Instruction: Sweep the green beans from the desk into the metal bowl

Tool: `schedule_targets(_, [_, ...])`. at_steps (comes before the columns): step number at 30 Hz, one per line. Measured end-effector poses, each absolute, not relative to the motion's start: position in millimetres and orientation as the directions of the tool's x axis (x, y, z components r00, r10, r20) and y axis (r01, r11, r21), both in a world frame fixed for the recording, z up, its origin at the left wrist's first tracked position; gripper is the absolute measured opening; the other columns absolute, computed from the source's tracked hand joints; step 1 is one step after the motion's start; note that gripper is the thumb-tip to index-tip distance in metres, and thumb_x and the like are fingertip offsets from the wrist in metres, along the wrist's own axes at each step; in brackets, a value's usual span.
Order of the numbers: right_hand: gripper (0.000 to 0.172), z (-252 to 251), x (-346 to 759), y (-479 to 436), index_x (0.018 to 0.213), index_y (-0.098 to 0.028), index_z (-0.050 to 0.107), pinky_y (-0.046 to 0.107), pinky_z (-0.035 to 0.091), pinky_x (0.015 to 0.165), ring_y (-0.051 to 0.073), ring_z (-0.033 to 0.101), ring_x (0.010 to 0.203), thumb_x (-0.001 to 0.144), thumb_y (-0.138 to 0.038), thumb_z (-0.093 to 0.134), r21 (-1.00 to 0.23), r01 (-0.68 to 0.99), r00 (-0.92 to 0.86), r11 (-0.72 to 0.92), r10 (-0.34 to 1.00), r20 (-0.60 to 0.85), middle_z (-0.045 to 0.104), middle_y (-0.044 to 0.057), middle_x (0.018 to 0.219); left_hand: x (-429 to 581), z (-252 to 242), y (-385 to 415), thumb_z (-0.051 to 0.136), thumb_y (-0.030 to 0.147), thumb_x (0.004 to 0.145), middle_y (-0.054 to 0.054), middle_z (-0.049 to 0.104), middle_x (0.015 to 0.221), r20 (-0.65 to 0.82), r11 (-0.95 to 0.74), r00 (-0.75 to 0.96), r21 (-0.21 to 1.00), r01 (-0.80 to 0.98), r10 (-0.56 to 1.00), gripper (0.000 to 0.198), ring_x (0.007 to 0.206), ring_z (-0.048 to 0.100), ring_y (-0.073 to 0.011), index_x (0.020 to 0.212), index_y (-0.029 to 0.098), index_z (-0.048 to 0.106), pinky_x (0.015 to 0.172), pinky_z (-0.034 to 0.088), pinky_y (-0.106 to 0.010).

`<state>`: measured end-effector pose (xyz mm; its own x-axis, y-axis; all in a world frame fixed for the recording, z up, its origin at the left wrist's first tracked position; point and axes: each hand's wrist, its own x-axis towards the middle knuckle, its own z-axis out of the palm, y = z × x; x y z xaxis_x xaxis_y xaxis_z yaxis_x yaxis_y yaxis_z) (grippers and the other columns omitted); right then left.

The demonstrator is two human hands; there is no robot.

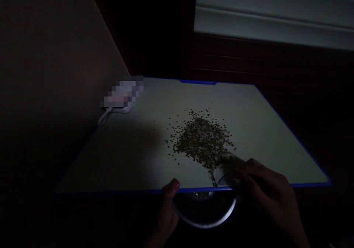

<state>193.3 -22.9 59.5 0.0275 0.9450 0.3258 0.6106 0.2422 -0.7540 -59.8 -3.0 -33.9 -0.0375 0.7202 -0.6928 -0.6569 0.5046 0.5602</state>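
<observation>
A heap of small dark seeds or grains (200,137) lies on a pale board with a blue rim (262,122). A thin trail of them runs to the board's near edge. Below that edge is a round metal bowl (206,226), with some grains visible inside. My left hand (168,211) is closed on the bowl's left side, its thumb up at the board's edge. With closed fingers, my right hand (271,189) pinches a thin, curved-edged piece (228,180), perhaps a spoon, at the near end of the trail. Dim light hides its full shape.
On the board's far left corner rests a flat pale object with a strap loop (121,109), partly blurred out. A plain wall or panel (63,56) rises at left. Behind the board are dark reddish wood (235,56) and pale horizontal slats (276,16).
</observation>
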Motion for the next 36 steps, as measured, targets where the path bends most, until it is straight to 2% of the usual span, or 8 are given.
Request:
schedule_targets(5, [0.012, 58.4, 193.4, -22.7, 0.102, -0.026, 0.074, 0.026, 0.055, 0.067, 0.016, 0.071, 0.078, 0.095, -0.021, 0.065, -0.761, 0.583, 0.005, 0.286, 0.935, 0.355, 0.075, 0.003, 0.088, -58.2, -27.9, -3.7, 0.086, 0.051, 0.068, -0.011, 0.081, 0.09, -0.761, 0.564, -0.132, 0.574, -0.594, 0.635, 0.04, 0.119, 0.066, -0.0455, 0.092, 0.02, 0.079, 0.103, 0.051, -0.058])
schedule_targets(10, [0.018, 57.0, 193.8, -22.4, 0.108, -0.028, 0.074, 0.029, 0.056, 0.073, 0.018, 0.073, 0.085, 0.095, -0.019, 0.065, -0.738, 0.599, -0.033, 0.311, 0.93, 0.365, 0.078, 0.003, 0.096, -52.1, -12.8, -2.0, 0.084, 0.039, 0.073, -0.011, 0.081, 0.105, -0.669, 0.478, 0.021, 0.507, -0.718, 0.743, 0.046, 0.124, 0.065, -0.0394, 0.111, 0.015, 0.076, 0.11, 0.048, -0.051])
schedule_targets(13, [0.018, 57.9, 192.6, -22.0, 0.107, -0.028, 0.073, 0.028, 0.055, 0.07, 0.016, 0.071, 0.083, 0.095, -0.018, 0.065, -0.752, 0.572, -0.046, 0.328, 0.928, 0.37, 0.076, 0.001, 0.092, -51.7, -13.0, -1.3, 0.083, 0.041, 0.073, -0.012, 0.081, 0.105, -0.693, 0.498, 0.011, 0.507, -0.703, 0.721, 0.044, 0.123, 0.065, -0.0408, 0.107, 0.015, 0.078, 0.11, 0.048, -0.051])
schedule_targets(18, [0.016, 61.0, 191.1, -20.4, 0.105, -0.027, 0.074, 0.029, 0.056, 0.066, 0.016, 0.07, 0.077, 0.095, -0.02, 0.064, -0.766, 0.553, -0.046, 0.329, 0.93, 0.366, 0.076, 0.002, 0.088, -52.3, -16.2, -2.1, 0.081, 0.038, 0.076, -0.01, 0.08, 0.113, -0.637, 0.43, -0.042, 0.566, -0.703, 0.77, 0.039, 0.128, 0.063, -0.0364, 0.107, 0.016, 0.078, 0.111, 0.047, -0.047])
schedule_targets(25, [0.013, 60.5, 190.5, -21.2, 0.103, -0.028, 0.074, 0.026, 0.054, 0.062, 0.015, 0.071, 0.076, 0.096, -0.024, 0.064, -0.762, 0.596, 0.044, 0.251, 0.938, 0.344, 0.075, 0.001, 0.088, -52.6, -14.4, -0.6, 0.087, 0.042, 0.066, -0.011, 0.079, 0.079, -0.685, 0.506, -0.004, 0.543, -0.67, 0.729, 0.034, 0.106, 0.072, -0.0436, 0.086, 0.016, 0.08, 0.094, 0.057, -0.055])
schedule_targets(29, [0.014, 56.2, 191.2, -21.7, 0.105, -0.028, 0.074, 0.026, 0.055, 0.068, 0.016, 0.072, 0.084, 0.096, -0.023, 0.064, -0.767, 0.586, 0.008, 0.261, 0.945, 0.328, 0.076, 0.002, 0.094, -49.3, -11.8, 1.1, 0.086, 0.041, 0.065, -0.011, 0.081, 0.094, -0.665, 0.457, -0.028, 0.543, -0.705, 0.747, 0.036, 0.116, 0.069, -0.0406, 0.089, 0.016, 0.079, 0.104, 0.052, -0.051])
schedule_targets(33, [0.015, 55.3, 191.6, -21.8, 0.106, -0.028, 0.074, 0.027, 0.055, 0.071, 0.016, 0.072, 0.084, 0.097, -0.021, 0.063, -0.782, 0.567, -0.025, 0.26, 0.954, 0.3, 0.076, 0.003, 0.094, -49.3, -14.3, -0.1, 0.087, 0.038, 0.066, -0.009, 0.081, 0.096, -0.667, 0.457, -0.024, 0.535, -0.71, 0.744, 0.027, 0.122, 0.066, -0.041, 0.08, 0.018, 0.076, 0.107, 0.05, -0.052])
schedule_targets(36, [0.016, 56.0, 192.0, -22.5, 0.107, -0.028, 0.074, 0.028, 0.056, 0.076, 0.017, 0.072, 0.089, 0.097, -0.021, 0.064, -0.759, 0.592, -0.034, 0.272, 0.949, 0.314, 0.076, 0.003, 0.098, -50.7, -16.2, -1.6, 0.086, 0.036, 0.068, -0.009, 0.081, 0.102, -0.623, 0.405, -0.054, 0.569, -0.716, 0.781, 0.023, 0.131, 0.06, -0.0374, 0.078, 0.018, 0.076, 0.112, 0.046, -0.046])
